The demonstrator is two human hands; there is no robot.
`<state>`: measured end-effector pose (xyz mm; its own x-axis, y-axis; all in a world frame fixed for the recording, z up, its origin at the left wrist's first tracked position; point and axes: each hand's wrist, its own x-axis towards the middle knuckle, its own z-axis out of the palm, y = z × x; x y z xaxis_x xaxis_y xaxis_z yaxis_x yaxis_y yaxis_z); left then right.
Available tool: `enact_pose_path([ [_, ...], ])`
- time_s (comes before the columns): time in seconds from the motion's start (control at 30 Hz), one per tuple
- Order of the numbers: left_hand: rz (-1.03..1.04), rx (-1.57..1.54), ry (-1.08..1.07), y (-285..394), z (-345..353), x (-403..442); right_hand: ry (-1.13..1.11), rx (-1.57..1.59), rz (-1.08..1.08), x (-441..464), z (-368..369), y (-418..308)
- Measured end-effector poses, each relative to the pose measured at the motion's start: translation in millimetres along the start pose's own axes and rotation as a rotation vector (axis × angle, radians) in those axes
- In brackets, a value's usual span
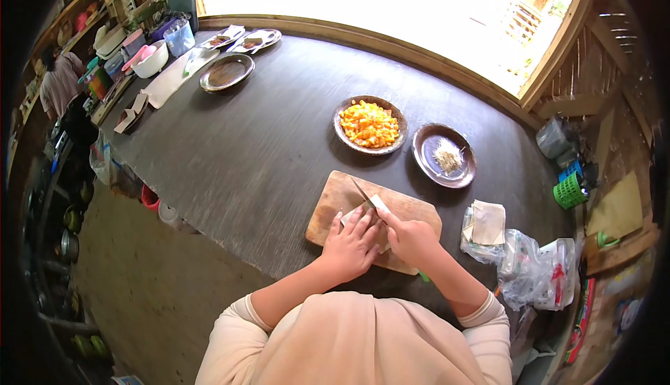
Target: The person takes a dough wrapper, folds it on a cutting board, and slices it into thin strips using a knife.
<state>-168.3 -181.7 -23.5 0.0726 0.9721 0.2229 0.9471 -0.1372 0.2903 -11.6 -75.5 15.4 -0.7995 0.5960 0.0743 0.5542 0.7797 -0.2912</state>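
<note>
On the wooden cutting board [324, 212], my right hand [410, 237] grips a knife [361, 193] whose blade points away and to the left. My left hand [351, 245] presses its bent fingers onto a pale block of food [378, 202], right beside the blade. The fingers cover much of that block, and its kind cannot be made out. Beyond the board stands a brown bowl [338, 132] full of orange diced pieces [370, 124]. To its right, a dark brown dish [427, 164] holds a small heap of pale thin shreds [447, 155].
Clear plastic bags [518, 263] and a stack of paper [488, 222] lie right of the board. An empty brown plate [227, 72], white tubs [150, 59] and more dishes occupy the far left. A green basket [570, 191] stands at right. Another person [64, 85] is at far left.
</note>
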Motion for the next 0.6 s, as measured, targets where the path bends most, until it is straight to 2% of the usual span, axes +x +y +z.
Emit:
enact_pose_path([
  [0.2,-0.016,-0.012,0.008,0.6,0.0,1.0,0.077,0.022,-0.065,-3.5,1.9,3.9],
  [0.6,-0.022,0.011,0.019,1.5,0.8,1.2,0.088,0.036,-0.018,-31.9,-4.7,3.5],
])
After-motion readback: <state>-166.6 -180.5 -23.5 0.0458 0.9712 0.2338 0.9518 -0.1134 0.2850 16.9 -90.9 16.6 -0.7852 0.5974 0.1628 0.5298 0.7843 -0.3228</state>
